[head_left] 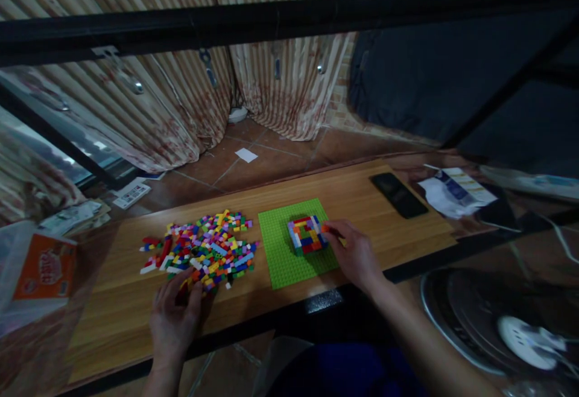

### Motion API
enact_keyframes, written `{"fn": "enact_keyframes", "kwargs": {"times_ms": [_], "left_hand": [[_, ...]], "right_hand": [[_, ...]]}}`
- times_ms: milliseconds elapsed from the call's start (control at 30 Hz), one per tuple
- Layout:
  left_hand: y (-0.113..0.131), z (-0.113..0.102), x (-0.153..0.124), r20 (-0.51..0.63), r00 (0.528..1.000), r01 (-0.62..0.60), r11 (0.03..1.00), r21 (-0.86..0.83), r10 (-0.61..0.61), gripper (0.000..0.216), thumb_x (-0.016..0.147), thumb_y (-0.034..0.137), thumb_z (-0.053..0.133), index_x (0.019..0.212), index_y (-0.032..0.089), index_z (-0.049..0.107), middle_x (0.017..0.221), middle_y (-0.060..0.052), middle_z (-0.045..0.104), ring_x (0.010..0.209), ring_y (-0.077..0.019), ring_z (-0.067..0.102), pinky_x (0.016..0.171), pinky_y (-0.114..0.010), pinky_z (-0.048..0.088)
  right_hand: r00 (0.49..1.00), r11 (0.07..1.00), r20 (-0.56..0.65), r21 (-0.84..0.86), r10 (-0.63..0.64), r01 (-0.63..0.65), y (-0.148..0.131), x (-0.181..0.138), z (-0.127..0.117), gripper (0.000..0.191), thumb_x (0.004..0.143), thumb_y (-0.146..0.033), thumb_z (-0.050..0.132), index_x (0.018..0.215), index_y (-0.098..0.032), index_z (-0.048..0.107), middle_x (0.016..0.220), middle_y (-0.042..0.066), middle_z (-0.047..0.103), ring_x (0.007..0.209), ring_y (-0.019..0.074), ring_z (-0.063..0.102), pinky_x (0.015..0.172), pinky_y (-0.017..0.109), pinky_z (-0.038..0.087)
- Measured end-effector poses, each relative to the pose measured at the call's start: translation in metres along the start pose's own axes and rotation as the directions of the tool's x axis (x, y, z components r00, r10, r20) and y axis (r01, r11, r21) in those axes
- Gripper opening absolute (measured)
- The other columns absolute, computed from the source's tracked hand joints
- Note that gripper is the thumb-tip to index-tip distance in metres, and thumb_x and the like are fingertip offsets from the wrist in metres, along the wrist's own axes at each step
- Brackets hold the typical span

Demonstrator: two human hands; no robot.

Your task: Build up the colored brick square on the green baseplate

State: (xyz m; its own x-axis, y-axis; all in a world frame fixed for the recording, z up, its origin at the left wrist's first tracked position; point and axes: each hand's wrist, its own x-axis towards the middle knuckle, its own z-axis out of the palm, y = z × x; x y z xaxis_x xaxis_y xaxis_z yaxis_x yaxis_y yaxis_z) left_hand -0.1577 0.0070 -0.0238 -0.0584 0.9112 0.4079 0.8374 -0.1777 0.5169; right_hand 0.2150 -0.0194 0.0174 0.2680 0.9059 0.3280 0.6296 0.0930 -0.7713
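- Pinching a small orange-red brick [324, 228], the right hand [357, 253] has its thumb and forefinger together on it, at the right side of the brick structure [308, 235]; whether the brick touches the structure, I cannot tell.
- Lettering in the head view: the orange panel [45, 267] at far left carries pale characters, too blurred to read; the printed sheet [132, 193] on the floor and the blue-and-white packet [456, 193] at right have print too small to make out.
- The brick structure sits on the green baseplate [277, 267], right of its middle, its multicoloured top facing up. It looks roughly square, so no long axis stands out; its sides run nearly in line with the plate's edges.
- The left hand [174, 314] is at the near edge of the loose brick pile [212, 246], fingers curled down; whether they are closed on a brick, I cannot tell.
- The pile lies directly on the wooden table [120, 312], left of the baseplate.
- A translucent plastic box [11, 303] stands at far left, beside the table; its contents are unclear.
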Motion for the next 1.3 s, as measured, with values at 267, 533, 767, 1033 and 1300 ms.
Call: {"fn": "enact_keyframes", "kwargs": {"times_ms": [267,533,767,1033,1300], "left_hand": [[-0.001,-0.001,0.002,0.039,0.999,-0.008,1.000,0.027,0.006,0.035,0.085,0.047,0.055,0.103,0.020,0.066,0.104,-0.012,0.068,0.097,-0.0286,0.062,0.085,-0.044,0.051],[-0.001,0.001,0.002,0.041,0.999,0.008,0.999,0.041,-0.010,0.038,0.085,0.048,0.054,0.103,0.018,0.066,0.100,-0.013,0.068,0.093,-0.0287,0.063,0.084,-0.044,0.051],[-0.001,0.000,0.002,0.026,0.999,-0.048,0.998,0.038,0.047,0.036,0.087,0.046,0.053,0.103,0.017,0.066,0.101,-0.013,0.068,0.094,-0.0281,0.063,0.087,-0.044,0.051],[0.000,0.001,0.002,0.041,0.999,-0.013,0.999,0.045,0.012,0.038,0.086,0.048,0.053,0.103,0.017,0.066,0.101,-0.014,0.068,0.092,-0.0297,0.063,0.084,-0.046,0.051],[0.003,-0.001,0.000,0.038,0.999,-0.017,0.999,0.039,0.016,0.033,0.086,0.044,0.053,0.104,0.019,0.066,0.101,-0.011,0.069,0.092,-0.0264,0.063,0.086,-0.042,0.050]], "right_hand": [[0.997,0.994,0.047,-0.086,-0.061,0.065,0.006,0.008,0.005,0.022,0.091,-0.027,0.050,0.099,-0.023,0.069,0.101,0.007,0.067,0.096,0.0221,0.062,0.088,0.040,0.051],[0.981,0.958,0.159,-0.242,-0.115,0.152,0.009,0.021,0.020,0.023,0.087,-0.016,0.053,0.096,-0.022,0.073,0.108,0.010,0.062,0.104,0.0248,0.055,0.092,0.044,0.048],[0.992,0.974,0.103,-0.210,-0.070,0.091,0.013,0.019,0.024,0.023,0.085,-0.016,0.053,0.095,-0.022,0.072,0.108,0.009,0.062,0.103,0.0232,0.056,0.094,0.043,0.047],[0.998,0.996,-0.043,-0.080,0.036,-0.040,0.016,0.015,0.028,0.032,0.087,-0.031,0.055,0.115,-0.021,0.063,0.113,0.011,0.063,0.107,0.0252,0.058,0.094,0.045,0.047],[0.980,0.980,-0.102,-0.085,0.171,-0.180,0.028,0.023,0.048,0.049,0.084,-0.045,0.055,0.124,-0.017,0.057,0.119,0.016,0.063,0.113,0.0304,0.056,0.099,0.055,0.041]]}}
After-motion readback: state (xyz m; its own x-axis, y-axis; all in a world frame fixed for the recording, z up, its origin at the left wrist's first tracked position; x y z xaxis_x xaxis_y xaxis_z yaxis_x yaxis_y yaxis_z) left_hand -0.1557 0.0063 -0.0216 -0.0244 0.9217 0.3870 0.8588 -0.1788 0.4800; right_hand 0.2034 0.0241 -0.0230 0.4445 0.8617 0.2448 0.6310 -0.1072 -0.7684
